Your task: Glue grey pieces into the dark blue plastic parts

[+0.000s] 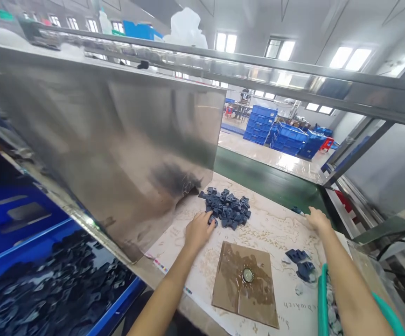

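My left hand (198, 230) is at the near left edge of a heap of small dark blue plastic pieces (227, 208). Its thumb and fingers close around one dark plastic piece (212, 221). Farther right, my right hand (318, 219) reaches to the edge of the green conveyor belt (268, 179), its fingers slightly apart. Just beyond those fingertips lies another dark piece (296, 210). Between my arms, a wet brown cardboard square (230, 266) lies on the paper-covered table, with a small round metal part (247, 275) at its middle.
A few dark pieces (303, 268) lie near my right forearm, beside a green-rimmed container (322, 298). A metal panel (118, 140) stands on the left. Below it, a blue crate (66, 275) holds many dark pieces. Stacked blue crates (260, 123) stand beyond the belt.
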The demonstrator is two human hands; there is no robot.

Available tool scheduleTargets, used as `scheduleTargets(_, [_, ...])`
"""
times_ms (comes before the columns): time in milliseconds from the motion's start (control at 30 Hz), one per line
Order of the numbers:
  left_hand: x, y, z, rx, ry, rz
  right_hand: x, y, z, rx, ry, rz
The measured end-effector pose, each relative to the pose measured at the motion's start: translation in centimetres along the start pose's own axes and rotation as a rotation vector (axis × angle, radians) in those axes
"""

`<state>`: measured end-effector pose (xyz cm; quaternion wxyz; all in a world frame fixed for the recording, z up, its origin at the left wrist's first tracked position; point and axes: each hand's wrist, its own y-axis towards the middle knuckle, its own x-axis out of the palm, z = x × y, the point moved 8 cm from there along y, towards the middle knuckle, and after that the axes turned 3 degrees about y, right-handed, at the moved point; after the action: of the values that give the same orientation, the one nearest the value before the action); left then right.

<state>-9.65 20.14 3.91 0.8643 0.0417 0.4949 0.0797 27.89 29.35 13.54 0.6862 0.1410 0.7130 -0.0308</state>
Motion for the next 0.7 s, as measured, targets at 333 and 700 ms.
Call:
scheduleTargets(333, [0.7, -0.9, -0.7, 0.126, -0.175, -0.052, -3.2, -16.1, 5.1, 0.033, 0.022, -0.175])
scheduleTargets(700, [-0.7, -1.7, -2.7, -0.137, -0.836, 0.008, -1.0, -22.3, 7.7, -0.024, 0.455, -0.111])
